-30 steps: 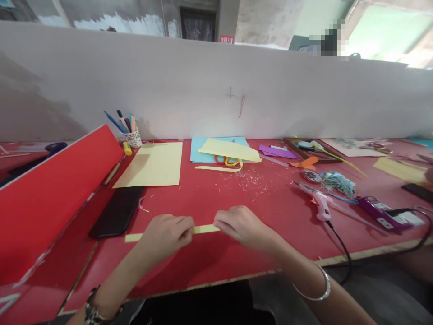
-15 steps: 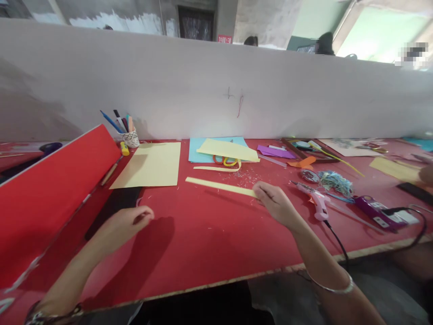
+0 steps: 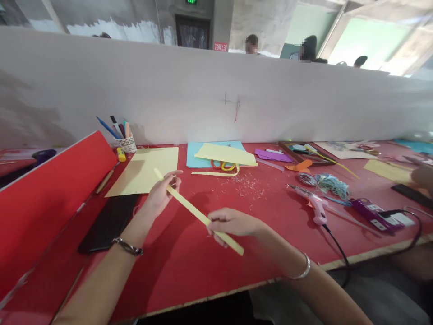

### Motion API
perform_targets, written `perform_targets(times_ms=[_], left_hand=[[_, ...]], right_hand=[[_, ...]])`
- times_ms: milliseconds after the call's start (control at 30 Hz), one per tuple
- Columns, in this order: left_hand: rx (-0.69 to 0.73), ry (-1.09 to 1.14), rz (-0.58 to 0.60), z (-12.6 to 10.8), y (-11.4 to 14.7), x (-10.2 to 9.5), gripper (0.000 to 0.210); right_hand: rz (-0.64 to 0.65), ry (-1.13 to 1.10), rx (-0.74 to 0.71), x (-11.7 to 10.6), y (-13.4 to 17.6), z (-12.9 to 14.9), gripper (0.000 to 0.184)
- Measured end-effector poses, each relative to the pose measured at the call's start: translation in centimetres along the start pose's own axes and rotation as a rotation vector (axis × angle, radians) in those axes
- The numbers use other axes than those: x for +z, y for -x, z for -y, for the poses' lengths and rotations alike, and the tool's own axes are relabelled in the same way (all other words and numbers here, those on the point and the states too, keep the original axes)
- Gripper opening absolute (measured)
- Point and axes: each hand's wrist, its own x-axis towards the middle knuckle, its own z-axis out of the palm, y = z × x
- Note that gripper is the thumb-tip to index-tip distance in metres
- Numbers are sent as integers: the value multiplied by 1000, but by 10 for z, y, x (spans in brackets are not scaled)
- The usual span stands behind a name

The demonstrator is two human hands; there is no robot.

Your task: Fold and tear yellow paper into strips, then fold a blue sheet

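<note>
A narrow pale-yellow paper strip [image 3: 189, 206] slants above the red table, its near end lower right. My left hand [image 3: 161, 195] has it near the far end, between thumb and fingers, with the forefinger stretched out. Farther down the strip, my right hand [image 3: 233, 222] pinches it, and a short length sticks out past the fingers. Behind my hands, a curled yellow paper strip [image 3: 213, 173] lies by scissors [image 3: 227, 166] whose red and yellow handles show; their blades are hidden under a folded yellow sheet [image 3: 225, 154]. A larger yellow sheet [image 3: 160, 169] lies behind my left hand.
A red board [image 3: 50, 203] leans at left beside a black flat object [image 3: 106, 225]. A pen cup [image 3: 127, 143] stands at the back. To the right are a pink glue gun [image 3: 314, 205], a yarn bundle [image 3: 333, 186] and a purple power strip [image 3: 375, 214]. Another person's hand [image 3: 422, 176] is far right.
My left hand has moved up and right onto the strip's far end. My right hand has come nearer and left, turning the strip to a steeper slant.
</note>
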Motion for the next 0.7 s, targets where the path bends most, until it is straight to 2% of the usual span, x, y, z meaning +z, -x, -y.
perform_targets(times_ms=[33,67,133,200,267,367,467,533,700], left_hand=[[-6,-10,-8,2,-1,4,19],[-16,-47,2,5,0,10,19],[-57,-202,34,14,5,26,18],[-86,-359,118,26,14,42,14],[-81,-401,135,38,25,54,16],[-32,-485,171,49,39,63,15],[42,-672,202,51,45,63,15],[38,-733,223,52,46,62,18],[57,-600,241,56,45,61,20]], right_hand=[[21,66,14,-5,0,1,14],[-25,123,15,-10,-2,1,12],[-275,173,-12,-18,-10,-2,12],[-550,154,-57,-22,-22,-9,14],[-690,157,-99,-20,-32,-19,17],[-716,196,-130,-11,-38,-31,18],[-741,183,-129,-3,-37,-35,14],[-743,173,-142,-1,-35,-34,14],[-729,114,-149,0,-33,-32,17]])
